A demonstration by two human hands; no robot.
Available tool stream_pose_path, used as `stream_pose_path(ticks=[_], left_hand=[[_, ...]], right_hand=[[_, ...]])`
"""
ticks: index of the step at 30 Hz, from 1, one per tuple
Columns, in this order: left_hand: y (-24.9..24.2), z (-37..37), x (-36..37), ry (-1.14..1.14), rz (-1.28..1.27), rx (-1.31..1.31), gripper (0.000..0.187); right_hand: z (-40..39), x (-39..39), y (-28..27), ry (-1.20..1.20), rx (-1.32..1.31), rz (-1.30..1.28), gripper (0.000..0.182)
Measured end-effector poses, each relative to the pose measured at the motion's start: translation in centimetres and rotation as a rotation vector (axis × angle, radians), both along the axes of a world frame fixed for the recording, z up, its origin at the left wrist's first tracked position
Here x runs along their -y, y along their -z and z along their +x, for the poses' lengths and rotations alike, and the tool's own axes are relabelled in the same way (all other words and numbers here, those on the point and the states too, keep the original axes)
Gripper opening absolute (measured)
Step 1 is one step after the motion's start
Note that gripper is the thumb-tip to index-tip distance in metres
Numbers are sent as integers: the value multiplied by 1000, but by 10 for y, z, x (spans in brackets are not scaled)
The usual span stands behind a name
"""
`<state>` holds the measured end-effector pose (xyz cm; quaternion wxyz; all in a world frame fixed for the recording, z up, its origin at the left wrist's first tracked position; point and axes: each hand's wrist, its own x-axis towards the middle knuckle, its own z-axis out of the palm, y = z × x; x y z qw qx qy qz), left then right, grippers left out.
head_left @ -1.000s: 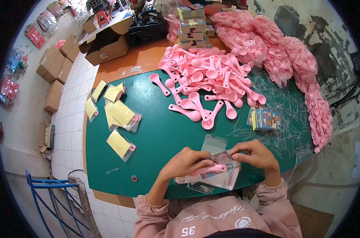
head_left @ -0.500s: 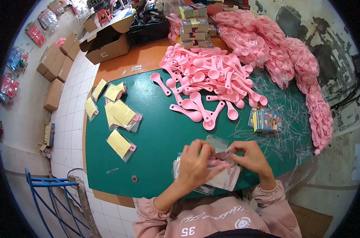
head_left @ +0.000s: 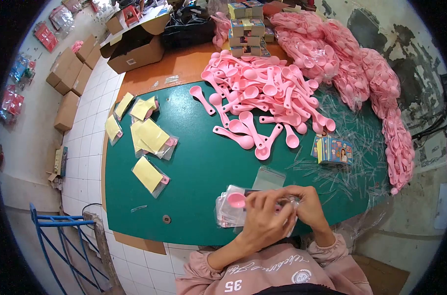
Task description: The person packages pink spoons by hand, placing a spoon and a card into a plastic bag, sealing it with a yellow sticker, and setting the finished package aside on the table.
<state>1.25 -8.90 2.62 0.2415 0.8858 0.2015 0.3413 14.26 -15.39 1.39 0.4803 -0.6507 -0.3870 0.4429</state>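
Observation:
The pink measuring spoon [head_left: 236,200] shows its round bowl just left of my left hand [head_left: 266,214], whose closed fingers cover the rest of it. Clear plastic crinkles at the fingertips of my right hand [head_left: 309,209], which pinches a bag beside the left one. Both hands nearly touch. Beneath them lies a stack of clear plastic bags [head_left: 226,216], partly hidden by my left hand. Another clear bag [head_left: 268,178] lies flat just beyond my fingers. What sits inside the pinched plastic is mostly hidden.
A heap of pink spoons [head_left: 262,88] spreads over the green table [head_left: 194,196]. Printed cards [head_left: 334,150] stand at the right, near scattered clear strips [head_left: 356,128]. Several packed bags with yellow cards [head_left: 147,174] lie at the left. Bulging bags of spoons [head_left: 344,73] line the wall.
My hands have drawn closer together, the left moving right and slightly down. A spoon bowl now shows left of my left hand, and more of the bag stack is uncovered.

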Motion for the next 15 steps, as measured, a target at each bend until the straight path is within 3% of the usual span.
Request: stream_pose_path(ticks=[2,4,8,10,11,12,14,15], left_hand=[[1,-1,1,24,0,2,18],[-2,-4,-1,158,-55,58,18],[-1,-24,-2,139,-53,174,17],[7,-41,2,-97,-400,128,18],[3,-51,0,-73,-593,52,20],[2,-51,-2,-76,-594,51,20],[4,-50,-6,175,-1178,115,41],[12,-47,-1,238,-1313,217,55]], right_hand=[[-1,-2,-2,-13,-6,-7,21],[-1,-1,1,33,-187,16,10],[2,-4,8,89,-239,72,17],[5,-2,10,64,-140,-46,19],[3,-3,7,63,-141,-44,19],[-2,-4,0,116,4,-5,19],[-10,-5,-14,162,147,32,20],[-13,-7,-22,22,353,143,21]])
